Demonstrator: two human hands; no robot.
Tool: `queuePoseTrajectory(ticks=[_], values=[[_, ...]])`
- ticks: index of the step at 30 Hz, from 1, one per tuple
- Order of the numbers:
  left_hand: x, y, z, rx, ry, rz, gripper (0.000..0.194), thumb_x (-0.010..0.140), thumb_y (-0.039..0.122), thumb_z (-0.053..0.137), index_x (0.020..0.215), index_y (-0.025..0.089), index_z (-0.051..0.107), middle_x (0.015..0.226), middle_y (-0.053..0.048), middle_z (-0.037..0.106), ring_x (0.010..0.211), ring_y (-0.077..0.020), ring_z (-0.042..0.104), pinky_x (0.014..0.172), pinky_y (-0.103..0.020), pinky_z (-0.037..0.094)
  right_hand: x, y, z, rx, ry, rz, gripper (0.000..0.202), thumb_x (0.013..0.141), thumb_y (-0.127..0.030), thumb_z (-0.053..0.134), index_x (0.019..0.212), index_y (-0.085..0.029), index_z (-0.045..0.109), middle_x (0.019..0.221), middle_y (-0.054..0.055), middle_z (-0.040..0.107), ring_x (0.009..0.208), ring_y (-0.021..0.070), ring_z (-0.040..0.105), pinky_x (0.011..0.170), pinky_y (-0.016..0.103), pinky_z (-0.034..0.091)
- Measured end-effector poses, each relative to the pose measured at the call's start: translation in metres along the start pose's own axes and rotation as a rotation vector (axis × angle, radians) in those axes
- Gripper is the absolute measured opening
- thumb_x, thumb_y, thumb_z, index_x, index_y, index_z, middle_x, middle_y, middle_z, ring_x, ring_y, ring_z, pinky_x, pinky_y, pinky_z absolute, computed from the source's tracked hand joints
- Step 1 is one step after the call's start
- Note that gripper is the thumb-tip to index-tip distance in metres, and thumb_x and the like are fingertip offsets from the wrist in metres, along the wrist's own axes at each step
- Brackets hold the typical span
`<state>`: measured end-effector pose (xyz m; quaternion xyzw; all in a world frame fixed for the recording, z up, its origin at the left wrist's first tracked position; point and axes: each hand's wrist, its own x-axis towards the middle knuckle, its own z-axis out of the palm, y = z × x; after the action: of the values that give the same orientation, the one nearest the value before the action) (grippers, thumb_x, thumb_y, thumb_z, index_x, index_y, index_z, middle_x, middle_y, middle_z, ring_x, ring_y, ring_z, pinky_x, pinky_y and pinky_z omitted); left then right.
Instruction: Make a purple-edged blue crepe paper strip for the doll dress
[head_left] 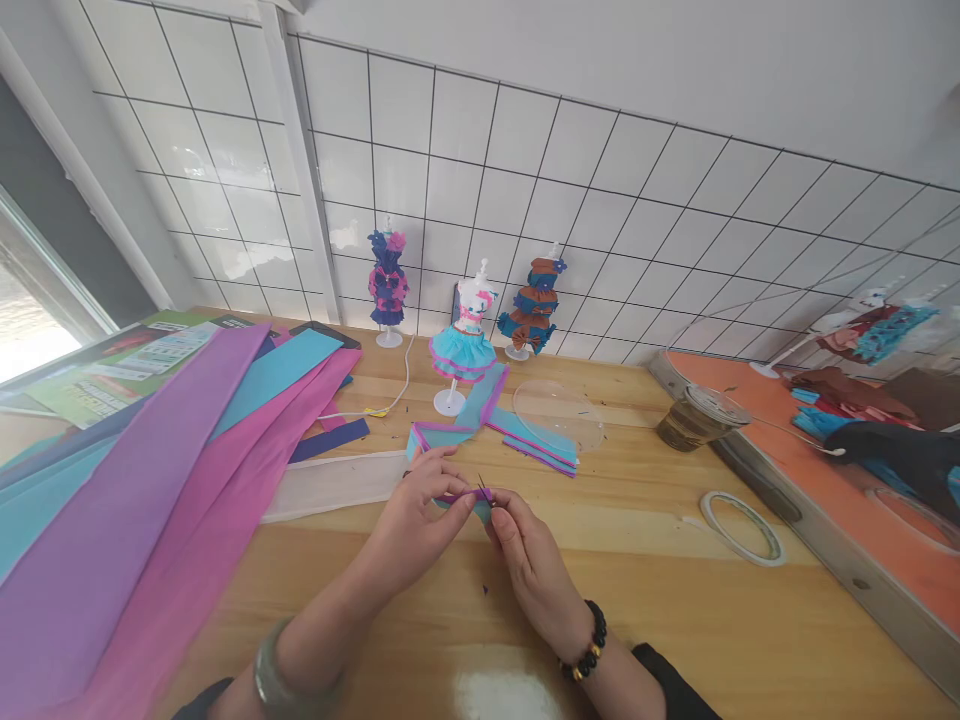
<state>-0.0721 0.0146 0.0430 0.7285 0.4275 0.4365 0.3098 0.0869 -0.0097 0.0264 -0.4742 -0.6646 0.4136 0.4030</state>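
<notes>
Between my hands is a blue crepe-paper-like strip with a purple edge (450,497). My left hand (420,510), with a pale bangle at its wrist, pinches the strip between thumb and fingers. My right hand (529,560), wearing a dark bead bracelet, is closed at the strip's right end. Thin dark points (482,486) stick up beside its fingertips; they may be small scissors or tweezers, mostly hidden in the hand. A longer blue length with purple edging (472,405) trails behind my left hand toward a mini dress form in a blue ruffled skirt (462,350).
Purple and pink sheets (161,440) cover the left side. Two more dressed mini forms, navy-pink (388,285) and brown-blue (531,310), stand by the tiled wall. A clear round lid (559,415), lidded cup (694,420) and tape roll (776,545) lie rightward, before an orange-topped surface (780,450).
</notes>
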Motion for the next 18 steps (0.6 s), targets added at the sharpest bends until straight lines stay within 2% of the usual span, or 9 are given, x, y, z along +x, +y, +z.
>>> queuePoseTrajectory(ticks=[5,18], values=[[0.0004,-0.0011,0.0005,-0.011,0.008,-0.012,0.015,0.081,0.022,0.051,0.073,0.021,0.063,0.084,-0.003,0.061,0.116,-0.0216,0.041,0.098,-0.043,0.034,0.0009,0.0001,0.0004,0.035,0.003,0.001,0.031,0.090,-0.038,0.032,0.107,-0.021,0.051,0.101,0.006,0.058,0.094,0.0154,0.053,0.082,0.028,0.042],[0.0007,-0.0004,0.0011,-0.038,0.001,-0.026,0.016,0.081,0.025,0.051,0.072,0.021,0.063,0.084,-0.003,0.061,0.115,-0.0225,0.042,0.098,-0.045,0.034,0.0001,0.0026,0.0028,0.024,0.041,0.022,0.033,0.090,-0.040,0.031,0.103,-0.019,0.052,0.090,0.005,0.057,0.079,0.0133,0.052,0.070,0.024,0.042]])
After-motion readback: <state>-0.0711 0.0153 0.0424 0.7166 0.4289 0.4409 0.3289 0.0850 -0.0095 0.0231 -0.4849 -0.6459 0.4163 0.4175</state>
